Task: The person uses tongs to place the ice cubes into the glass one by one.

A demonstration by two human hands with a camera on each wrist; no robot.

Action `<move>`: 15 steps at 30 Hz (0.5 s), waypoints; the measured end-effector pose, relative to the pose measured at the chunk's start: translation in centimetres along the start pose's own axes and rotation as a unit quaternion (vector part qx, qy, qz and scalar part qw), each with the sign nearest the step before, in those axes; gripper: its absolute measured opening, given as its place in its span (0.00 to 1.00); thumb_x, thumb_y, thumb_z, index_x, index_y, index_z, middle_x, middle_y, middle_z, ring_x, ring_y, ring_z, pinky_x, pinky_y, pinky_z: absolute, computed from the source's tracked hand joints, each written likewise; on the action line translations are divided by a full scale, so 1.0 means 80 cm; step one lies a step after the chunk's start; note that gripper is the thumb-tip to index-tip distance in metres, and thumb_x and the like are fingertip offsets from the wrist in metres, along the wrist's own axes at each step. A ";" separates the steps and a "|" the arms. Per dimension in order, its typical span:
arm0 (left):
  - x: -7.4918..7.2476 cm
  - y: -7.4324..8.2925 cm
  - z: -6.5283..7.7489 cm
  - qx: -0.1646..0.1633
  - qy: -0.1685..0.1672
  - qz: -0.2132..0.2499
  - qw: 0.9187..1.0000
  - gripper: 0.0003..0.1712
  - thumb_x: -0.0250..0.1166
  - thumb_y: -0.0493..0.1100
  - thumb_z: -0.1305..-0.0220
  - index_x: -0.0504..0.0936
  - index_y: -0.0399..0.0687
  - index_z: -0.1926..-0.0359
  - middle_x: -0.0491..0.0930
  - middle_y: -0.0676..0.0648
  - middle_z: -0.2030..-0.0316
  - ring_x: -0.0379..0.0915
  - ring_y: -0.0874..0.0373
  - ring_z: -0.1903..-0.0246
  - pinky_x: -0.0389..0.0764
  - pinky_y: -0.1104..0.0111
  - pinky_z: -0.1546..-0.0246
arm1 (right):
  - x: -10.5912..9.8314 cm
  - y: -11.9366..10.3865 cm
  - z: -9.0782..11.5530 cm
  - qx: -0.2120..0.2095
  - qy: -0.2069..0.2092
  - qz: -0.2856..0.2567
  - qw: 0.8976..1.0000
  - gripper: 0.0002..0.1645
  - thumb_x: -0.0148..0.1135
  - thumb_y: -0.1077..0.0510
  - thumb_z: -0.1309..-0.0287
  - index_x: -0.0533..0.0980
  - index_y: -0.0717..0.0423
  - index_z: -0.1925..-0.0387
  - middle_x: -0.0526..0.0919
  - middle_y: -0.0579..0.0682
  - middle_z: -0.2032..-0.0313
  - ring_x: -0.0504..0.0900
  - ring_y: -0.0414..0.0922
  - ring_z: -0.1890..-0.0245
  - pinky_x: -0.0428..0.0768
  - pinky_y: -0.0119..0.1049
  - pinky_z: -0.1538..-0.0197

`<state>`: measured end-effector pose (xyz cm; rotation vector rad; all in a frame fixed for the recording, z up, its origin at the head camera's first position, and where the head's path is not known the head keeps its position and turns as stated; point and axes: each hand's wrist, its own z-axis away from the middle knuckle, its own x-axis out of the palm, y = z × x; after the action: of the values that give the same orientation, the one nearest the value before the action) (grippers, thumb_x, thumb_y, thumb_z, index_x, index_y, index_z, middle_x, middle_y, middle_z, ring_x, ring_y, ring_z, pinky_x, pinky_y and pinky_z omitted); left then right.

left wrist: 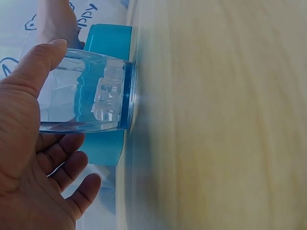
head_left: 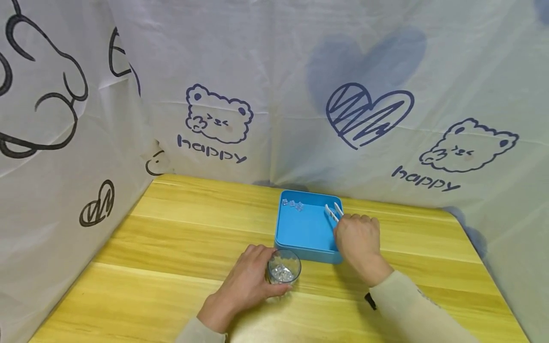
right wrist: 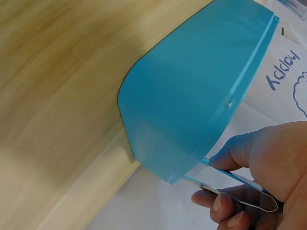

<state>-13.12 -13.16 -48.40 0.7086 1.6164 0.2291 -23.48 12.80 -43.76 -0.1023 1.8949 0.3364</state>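
My left hand (head_left: 246,278) holds a clear drinking glass (head_left: 284,267) at the near side of the blue box, thumb on one side and fingers on the other. Clear ice-like cubes (left wrist: 108,98) lie in the bottom of the glass, which stands upright on the table. In my right hand (head_left: 359,238) is a pair of small tongs (right wrist: 244,191), gripped between thumb and fingers. The tong tips are apart and reach into the right side of the open blue box (head_left: 306,231); whether a cube lies between them is hard to tell. Several clear cubes (head_left: 296,205) sit at the box's back left.
The wood-patterned table (head_left: 193,224) extends to both sides of the box. Behind it hangs a white cloth (head_left: 291,143) printed with bears and hearts, and more cloth hangs at the left and right. A small black thing (head_left: 370,301) shows beside the right sleeve.
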 end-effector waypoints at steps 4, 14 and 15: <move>0.000 -0.001 0.000 -0.001 0.000 0.001 1.000 0.47 0.80 0.68 0.50 0.79 0.47 0.36 0.81 0.52 0.48 0.70 0.57 0.48 0.77 0.56 0.40 | 0.002 -0.003 -0.005 -0.008 -0.009 0.003 1.000 0.17 0.61 0.61 0.33 0.74 0.60 0.79 0.73 0.52 0.82 0.71 0.51 0.79 0.70 0.44 0.70; 0.001 -0.001 0.000 -0.003 -0.003 0.002 1.000 0.47 0.80 0.69 0.50 0.79 0.47 0.37 0.81 0.52 0.49 0.70 0.57 0.49 0.77 0.57 0.40 | 0.003 -0.006 -0.009 0.004 -0.067 -0.006 0.998 0.19 0.62 0.57 0.31 0.75 0.58 0.80 0.73 0.52 0.82 0.72 0.50 0.78 0.72 0.45 0.67; 0.001 -0.001 0.000 -0.004 -0.003 0.003 1.000 0.46 0.80 0.69 0.50 0.79 0.47 0.37 0.81 0.52 0.49 0.71 0.57 0.49 0.77 0.56 0.40 | 0.003 -0.005 -0.008 0.006 -0.067 -0.012 0.998 0.20 0.62 0.56 0.31 0.74 0.58 0.81 0.74 0.52 0.82 0.72 0.50 0.78 0.72 0.45 0.68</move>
<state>-13.18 -13.19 -48.48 0.7080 1.6061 0.2369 -24.02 12.28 -43.84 -0.0910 1.7609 0.3083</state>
